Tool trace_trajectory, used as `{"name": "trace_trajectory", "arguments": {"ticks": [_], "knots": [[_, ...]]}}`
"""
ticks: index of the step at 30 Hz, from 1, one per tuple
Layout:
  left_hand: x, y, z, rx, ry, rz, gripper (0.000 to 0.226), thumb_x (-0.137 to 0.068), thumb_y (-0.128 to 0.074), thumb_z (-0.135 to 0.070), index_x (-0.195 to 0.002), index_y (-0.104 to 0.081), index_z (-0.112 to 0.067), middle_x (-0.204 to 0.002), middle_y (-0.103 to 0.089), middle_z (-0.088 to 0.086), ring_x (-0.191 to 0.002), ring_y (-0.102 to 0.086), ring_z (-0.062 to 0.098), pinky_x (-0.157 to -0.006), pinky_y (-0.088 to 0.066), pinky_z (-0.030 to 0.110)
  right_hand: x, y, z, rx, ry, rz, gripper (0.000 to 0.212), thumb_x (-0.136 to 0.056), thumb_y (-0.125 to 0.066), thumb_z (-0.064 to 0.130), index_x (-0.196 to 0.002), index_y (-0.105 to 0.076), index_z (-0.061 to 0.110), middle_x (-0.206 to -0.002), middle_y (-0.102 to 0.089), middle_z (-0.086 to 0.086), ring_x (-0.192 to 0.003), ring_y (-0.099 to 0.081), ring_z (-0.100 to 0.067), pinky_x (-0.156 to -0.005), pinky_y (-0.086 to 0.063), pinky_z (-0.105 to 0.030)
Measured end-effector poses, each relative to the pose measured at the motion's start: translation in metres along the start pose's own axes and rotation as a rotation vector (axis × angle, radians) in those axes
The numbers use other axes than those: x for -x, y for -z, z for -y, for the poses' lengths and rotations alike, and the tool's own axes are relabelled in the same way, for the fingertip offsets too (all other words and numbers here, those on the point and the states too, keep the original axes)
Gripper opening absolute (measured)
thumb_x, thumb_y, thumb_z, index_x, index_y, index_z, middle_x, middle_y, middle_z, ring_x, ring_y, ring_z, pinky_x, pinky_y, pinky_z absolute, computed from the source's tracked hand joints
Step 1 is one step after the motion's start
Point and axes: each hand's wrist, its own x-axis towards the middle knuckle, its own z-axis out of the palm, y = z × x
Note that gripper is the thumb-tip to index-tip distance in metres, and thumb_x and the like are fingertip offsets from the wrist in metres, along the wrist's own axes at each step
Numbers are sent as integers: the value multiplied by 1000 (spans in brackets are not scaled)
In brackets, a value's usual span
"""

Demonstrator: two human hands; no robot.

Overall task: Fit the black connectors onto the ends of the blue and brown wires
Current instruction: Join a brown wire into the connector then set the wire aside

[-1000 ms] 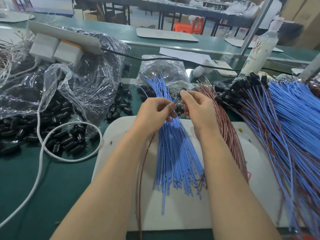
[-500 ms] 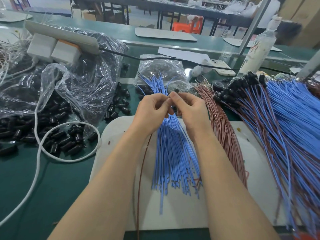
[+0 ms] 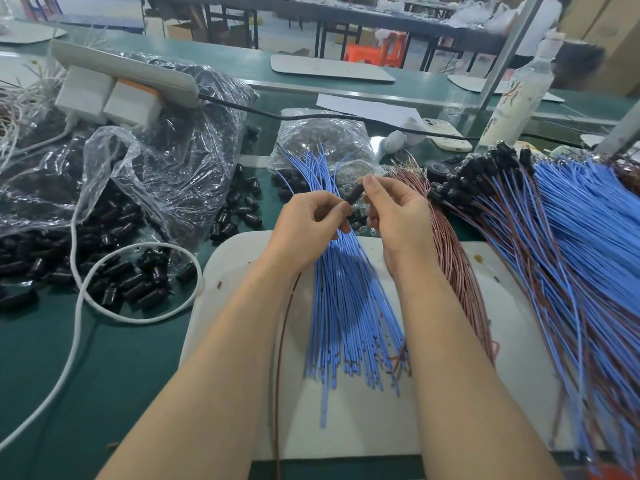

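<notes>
The green bench (image 3: pixel 104 375) fills the frame, with a white board (image 3: pixel 363 431) lying on it at lower centre. Along the right edge lies the biggest heap, a finished bundle (image 3: pixel 571 237) of blue and brown wires already capped in black at its upper end. At upper left a clear plastic bag (image 3: pixel 166 168) spills loose connectors (image 3: pixel 131 285) onto the bench.

On the board the blue wires (image 3: pixel 346 306) fan out at centre, and the brown wires (image 3: pixel 453 265) lie just to their right. A single brown wire (image 3: pixel 282 341) runs from under the left hand down to the bottom edge.

Both hands meet just above the board's far edge. The left hand (image 3: pixel 308 223) has its fingers curled, pinching the lower end of one black connector (image 3: pixel 354 197). The right hand (image 3: pixel 398 216) pinches its upper end between forefinger and thumb. Whether a wire is already seated in it is hidden.

The connector looks light, hard and smooth, so it may slip. It is best pinched round its barrel, leaving the mouth free. The wires look thin and springy and would buckle if pushed from far back, so hold each one close behind its tip.
</notes>
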Motion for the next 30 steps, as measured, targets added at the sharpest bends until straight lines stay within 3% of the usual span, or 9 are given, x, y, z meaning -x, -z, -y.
{"name": "trace_trajectory", "arguments": {"ticks": [7,11,15,24,30], "knots": [[-1,-1,-1,54,26,-46,12,-95,-53,-10,-90,-64,-13,-72,-70,-4,-60,-58,4,-70,-51,23,-1,-2,0,-76,-104,-9,11,-90,-64,18,-79,-66,17,-65,-54,4,-53,-43,-5,-50,-37,-17],[-1,-1,-1,65,30,-58,11,-94,-56,-11,-91,-66,-7,-74,-71,-1,-65,-62,10,-74,-53,26,3,-4,-2,61,-94,155,11,-89,-65,20,-84,-66,10,-57,-60,11,-49,-50,-1,-52,-39,-16],[-2,-1,2,123,74,-72,9,-91,-61,-13,-88,-67,-8,-80,-74,5,-74,-69,13,-78,-55,28,5,-3,-1,120,-29,145,6,-86,-67,11,-84,-66,5,-60,-61,3,-49,-55,2,-50,-41,-10],[-3,-1,3,237,127,-37,10,-94,-55,-10,-86,-62,-11,-80,-74,6,-72,-71,11,-58,-47,12,3,0,-1,113,-26,104,7,-85,-70,16,-84,-67,10,-47,-56,16,-46,-51,5,-50,-41,-9],[-2,-1,4,186,103,-12,12,-95,-54,-12,-85,-61,-13,-77,-74,1,-73,-72,11,-63,-48,16,1,2,-1,132,-11,88,9,-84,-71,18,-84,-68,10,-51,-55,14,-48,-49,4,-51,-41,-10]]}}
